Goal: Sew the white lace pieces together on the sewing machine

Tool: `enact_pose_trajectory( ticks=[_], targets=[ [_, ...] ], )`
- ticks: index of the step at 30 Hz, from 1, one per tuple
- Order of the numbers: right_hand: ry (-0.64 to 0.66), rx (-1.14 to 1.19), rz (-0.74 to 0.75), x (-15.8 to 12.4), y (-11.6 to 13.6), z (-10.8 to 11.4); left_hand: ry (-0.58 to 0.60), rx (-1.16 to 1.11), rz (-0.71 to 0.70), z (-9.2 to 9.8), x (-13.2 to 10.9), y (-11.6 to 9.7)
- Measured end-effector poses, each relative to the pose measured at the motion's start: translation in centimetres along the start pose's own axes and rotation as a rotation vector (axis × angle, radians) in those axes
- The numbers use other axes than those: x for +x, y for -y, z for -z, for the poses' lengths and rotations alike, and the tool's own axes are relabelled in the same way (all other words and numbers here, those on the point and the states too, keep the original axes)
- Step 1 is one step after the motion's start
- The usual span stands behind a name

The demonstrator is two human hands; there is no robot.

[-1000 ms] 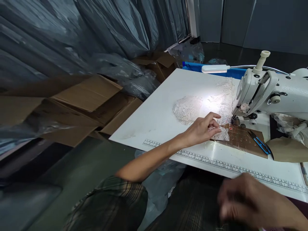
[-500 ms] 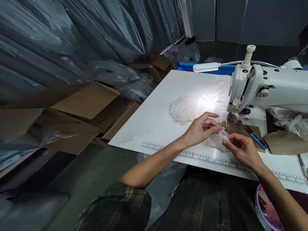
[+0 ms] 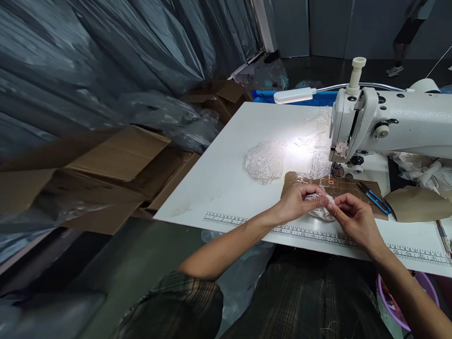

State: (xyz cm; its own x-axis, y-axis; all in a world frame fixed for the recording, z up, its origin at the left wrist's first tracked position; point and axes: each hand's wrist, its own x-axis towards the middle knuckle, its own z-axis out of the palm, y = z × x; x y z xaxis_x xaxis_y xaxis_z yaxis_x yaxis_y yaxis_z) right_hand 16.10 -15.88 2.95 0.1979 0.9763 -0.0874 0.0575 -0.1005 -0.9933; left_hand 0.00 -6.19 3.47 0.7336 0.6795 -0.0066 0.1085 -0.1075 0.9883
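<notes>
A small piece of white lace [image 3: 322, 213] is pinched between both hands, just in front of the brown card [image 3: 291, 181] on the table. My left hand [image 3: 304, 202] grips its upper left part with thumb and fingertips. Close beside it, my right hand [image 3: 353, 215] pinches the lace's right edge, the fingertips of both hands nearly touching. Behind them stands the white sewing machine [image 3: 406, 117], its needle area above the back edge of the card. More lace pieces [image 3: 264, 162] lie to the left and behind. Blue thread snips [image 3: 375, 198] rest on the card's right part.
A printed ruler [image 3: 303, 234] runs along the front edge of the white table [image 3: 212, 183]. Tan fabric [image 3: 418, 203] and white netting [image 3: 432, 176] lie at the right. Open cardboard boxes [image 3: 120, 150] stand left. A purple basket [image 3: 429, 287] sits below; a person [image 3: 409, 35] stands far back.
My left hand has come down and closed in toward my right hand on the lace, uncovering more of the brown card. A person has appeared at the back right. The view has shifted slightly.
</notes>
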Motion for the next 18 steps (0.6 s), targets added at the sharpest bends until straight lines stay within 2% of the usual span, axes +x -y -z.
enact_pose_trajectory(
  ticks=[6, 13, 15, 18],
  targets=[
    [0.010, 0.013, 0.045, -0.3, 0.2, 0.3, 0.025, -0.151, 0.106, 0.7, -0.1, -0.6],
    [-0.129, 0.028, 0.011, -0.6, -0.3, 1.7, -0.009, -0.109, 0.099, 1.2, -0.3, -0.3],
    [-0.141, -0.037, 0.045, -0.6, -0.5, 2.0, 0.007, -0.084, 0.093, 1.1, -0.4, -0.3],
    [-0.217, -0.312, 0.197, -0.4, -0.8, 2.4, 0.031, -0.054, 0.078, 0.9, -0.4, -0.3]
  ],
)
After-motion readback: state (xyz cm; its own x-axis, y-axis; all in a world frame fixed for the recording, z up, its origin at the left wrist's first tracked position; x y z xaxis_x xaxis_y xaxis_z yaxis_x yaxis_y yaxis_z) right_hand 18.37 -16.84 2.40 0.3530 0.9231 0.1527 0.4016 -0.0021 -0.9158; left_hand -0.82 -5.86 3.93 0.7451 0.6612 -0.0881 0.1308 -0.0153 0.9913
